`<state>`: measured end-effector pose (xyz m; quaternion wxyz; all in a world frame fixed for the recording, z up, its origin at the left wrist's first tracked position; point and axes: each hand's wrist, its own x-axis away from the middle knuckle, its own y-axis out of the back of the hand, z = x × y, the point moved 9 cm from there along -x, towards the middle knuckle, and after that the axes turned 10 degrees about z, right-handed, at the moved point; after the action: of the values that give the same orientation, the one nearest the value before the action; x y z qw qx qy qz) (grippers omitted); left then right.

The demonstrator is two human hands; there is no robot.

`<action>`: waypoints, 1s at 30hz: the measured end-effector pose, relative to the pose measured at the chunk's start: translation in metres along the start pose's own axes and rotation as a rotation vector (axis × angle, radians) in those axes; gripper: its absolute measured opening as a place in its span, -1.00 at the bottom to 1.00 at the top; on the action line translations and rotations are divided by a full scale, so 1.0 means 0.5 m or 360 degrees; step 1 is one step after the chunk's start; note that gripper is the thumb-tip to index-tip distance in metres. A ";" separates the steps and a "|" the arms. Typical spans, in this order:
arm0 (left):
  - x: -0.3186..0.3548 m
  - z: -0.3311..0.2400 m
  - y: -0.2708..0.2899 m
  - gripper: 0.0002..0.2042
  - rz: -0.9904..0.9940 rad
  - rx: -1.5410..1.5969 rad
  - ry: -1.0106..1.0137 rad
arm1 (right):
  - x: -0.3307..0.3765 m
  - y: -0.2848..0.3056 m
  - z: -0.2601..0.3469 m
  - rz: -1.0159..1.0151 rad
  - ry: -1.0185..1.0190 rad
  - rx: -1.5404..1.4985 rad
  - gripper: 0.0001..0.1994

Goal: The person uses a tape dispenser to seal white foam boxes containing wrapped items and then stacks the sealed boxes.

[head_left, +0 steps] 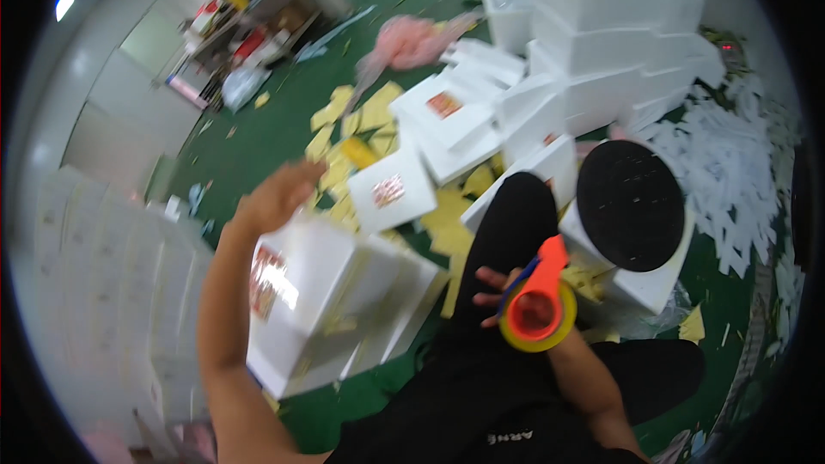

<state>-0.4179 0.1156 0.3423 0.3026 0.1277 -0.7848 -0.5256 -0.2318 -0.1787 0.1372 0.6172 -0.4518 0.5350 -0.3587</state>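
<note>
The left hand (pixel 279 196), fingers too blurred to read, is by the far edge of a white foam box (pixel 335 288); the right hand (pixel 496 296) holds an orange plastic tape dispenser (pixel 546 268) with a yellow roll (pixel 567 314), just right of its visible, fanned-out fingers

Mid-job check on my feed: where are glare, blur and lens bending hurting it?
Head view: glare whites out part of the shiny label on the white foam box; the left hand looks smeared, perhaps by motion; the stacked boxes at far left look soft and bowed toward the black fisheye rim.
</note>
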 end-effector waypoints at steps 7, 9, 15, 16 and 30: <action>0.091 0.019 -0.169 -0.19 -0.0105 -0.0427 -0.0227 | 0.027 0.024 0.034 0.0193 0.0108 -0.0488 -0.39; 0.063 -0.028 -0.152 -0.45 -0.0097 -0.1003 -0.0477 | 0.054 0.014 0.082 0.0359 0.0263 -0.0541 -0.38; -0.214 -0.344 0.078 -0.74 -0.0389 -0.0853 -0.0697 | 0.167 0.063 0.211 0.0292 0.0873 -0.0486 -0.39; -0.300 -0.430 0.094 -0.70 -0.0431 -0.0717 -0.0692 | 0.198 0.079 0.227 0.0269 0.0944 -0.0477 -0.38; -1.090 -0.844 0.318 -0.41 -0.0809 -0.0468 -0.0829 | 0.367 0.086 0.431 -0.0565 0.1775 0.0445 -0.43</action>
<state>0.2853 0.1487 0.4118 -0.0314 0.1354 -0.6950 -0.7055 0.0098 -0.2967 0.0393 0.2276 -0.1924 0.6423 -0.7061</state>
